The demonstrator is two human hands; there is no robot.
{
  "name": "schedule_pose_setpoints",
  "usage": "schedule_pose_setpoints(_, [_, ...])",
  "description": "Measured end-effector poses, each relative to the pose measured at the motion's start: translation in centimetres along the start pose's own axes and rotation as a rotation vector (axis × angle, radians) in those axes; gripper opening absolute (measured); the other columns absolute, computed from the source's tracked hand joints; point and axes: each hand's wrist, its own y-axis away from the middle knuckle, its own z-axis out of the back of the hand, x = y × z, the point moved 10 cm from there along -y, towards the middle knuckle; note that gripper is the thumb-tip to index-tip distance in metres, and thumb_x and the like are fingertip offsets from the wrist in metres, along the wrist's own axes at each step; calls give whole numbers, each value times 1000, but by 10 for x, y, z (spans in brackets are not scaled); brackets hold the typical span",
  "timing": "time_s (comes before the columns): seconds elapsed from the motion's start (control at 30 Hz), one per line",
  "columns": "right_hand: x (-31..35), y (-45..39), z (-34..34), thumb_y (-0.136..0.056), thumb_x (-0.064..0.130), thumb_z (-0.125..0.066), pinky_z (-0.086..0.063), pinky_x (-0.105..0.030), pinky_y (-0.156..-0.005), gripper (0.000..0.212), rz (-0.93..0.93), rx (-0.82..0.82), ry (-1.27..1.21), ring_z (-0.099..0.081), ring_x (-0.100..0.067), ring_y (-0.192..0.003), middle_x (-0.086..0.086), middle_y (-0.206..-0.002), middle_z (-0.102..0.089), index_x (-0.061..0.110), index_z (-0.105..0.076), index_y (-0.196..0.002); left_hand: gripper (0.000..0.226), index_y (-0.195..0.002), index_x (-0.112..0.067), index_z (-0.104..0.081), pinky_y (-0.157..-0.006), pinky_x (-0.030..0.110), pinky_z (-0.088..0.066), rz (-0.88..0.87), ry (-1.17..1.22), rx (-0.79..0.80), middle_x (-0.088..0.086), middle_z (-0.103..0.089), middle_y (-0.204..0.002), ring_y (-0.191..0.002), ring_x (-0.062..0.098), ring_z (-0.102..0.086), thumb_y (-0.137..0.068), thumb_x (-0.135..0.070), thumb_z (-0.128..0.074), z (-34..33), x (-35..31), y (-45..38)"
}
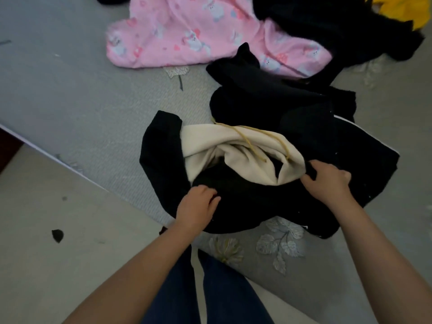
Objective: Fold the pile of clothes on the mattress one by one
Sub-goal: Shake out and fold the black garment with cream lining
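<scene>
A black hoodie (252, 202) with a cream hood lining (233, 146) and a yellow drawstring lies crumpled at the near edge of the grey mattress (105, 113). My left hand (196, 209) rests on its black fabric near the front, fingers curled into the cloth. My right hand (327, 181) grips the hoodie where the cream lining meets the black body. Behind it lie more black clothes (268, 99), a pink printed garment (187, 36), another black garment (339, 26) and a yellow one (404, 10).
The mattress edge runs diagonally from the left to the bottom centre, with pale floor (58, 230) beyond it. A small dark scrap (57, 235) lies on the floor. My legs in dark trousers (210, 288) stand at the mattress edge.
</scene>
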Motion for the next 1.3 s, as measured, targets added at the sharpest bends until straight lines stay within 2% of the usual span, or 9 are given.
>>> schedule_pose_setpoints(0.07, [-3,1,-5,-88,25,-52,-29,-34,-82,20,23,48,24,-54,-28,-100,-11,-94,-63,10,-61,-98,40,-127,-4,-48,-96,29,-35,110,104,-112,12,-51,-125,-117,24,-45,-93,-24,-49,8,-2,-21])
schedule_pose_setpoints(0.2, [-19,1,-13,-92,29,-49,-30,-32,-80,23,15,48,5,-58,-28,-98,-11,-89,-66,11,-64,-94,62,-142,-7,-19,-110,46,-21,372,34,208,11,-25,-147,-135,26,-21,-93,-34,-45,-31,24,-49])
schedule_pose_setpoints(0.4, [-13,2,-10,-91,30,-52,-26,-31,-77,22,-11,25,-4,-58,-29,-97,-11,-84,-65,12,-62,-83,41,-125,-13,-50,-100,39,-34,355,-129,306,13,-53,-125,-120,29,-42,-94,-39,-43,-35,36,-54])
schedule_pose_setpoints(0.6, [-7,3,23,-90,33,-53,-29,-34,-86,25,-9,-33,-49,-56,-29,-97,-10,-85,-64,12,-63,-83,32,-88,-1,-62,-75,36,-39,149,-79,-173,18,-64,-89,-89,32,-55,-96,-25,-42,52,10,-35])
schedule_pose_setpoints(0.7, [2,9,63,-88,26,-58,-34,-39,-91,20,36,-100,-295,-58,-29,-94,-15,-86,-66,8,-67,-88,27,-82,3,-58,-64,33,-32,66,105,-381,21,-60,-79,-79,32,-54,-95,-17,-44,122,-9,-19])
schedule_pose_setpoints(0.83, [24,24,163,-83,10,-64,-34,-14,-56,15,159,-351,-561,-47,1,-53,-12,-60,-50,-4,-63,-77,22,-92,8,-57,-67,27,-27,70,358,-576,24,-61,-91,-87,31,-55,-95,-10,-43,219,-46,-12])
schedule_pose_setpoints(0.9, [29,36,220,-84,8,-61,-28,-15,-48,14,162,-485,-633,-38,-6,-49,-11,-59,-44,-2,-60,-75,24,-99,6,-57,-69,25,-29,38,400,-638,19,-59,-95,-88,25,-52,-96,-12,-41,266,-72,-7])
schedule_pose_setpoints(1.0, [33,68,299,-87,12,-57,-29,-30,-59,13,197,-671,-698,-42,-21,-69,-13,-70,-44,2,-57,-80,20,-88,-1,-53,-67,27,-30,-138,363,-766,10,-50,-82,-78,20,-45,-96,-12,-40,343,-124,10])
schedule_pose_setpoints(1.3, [34,266,428,-90,18,-54,-28,-32,-61,29,117,-1178,-647,-57,-39,-79,-29,-74,-57,-9,-60,-84,24,-99,5,-58,-73,30,-32,-627,291,-1087,23,-59,-94,-89,29,-51,-95,-10,-40,500,-232,133])
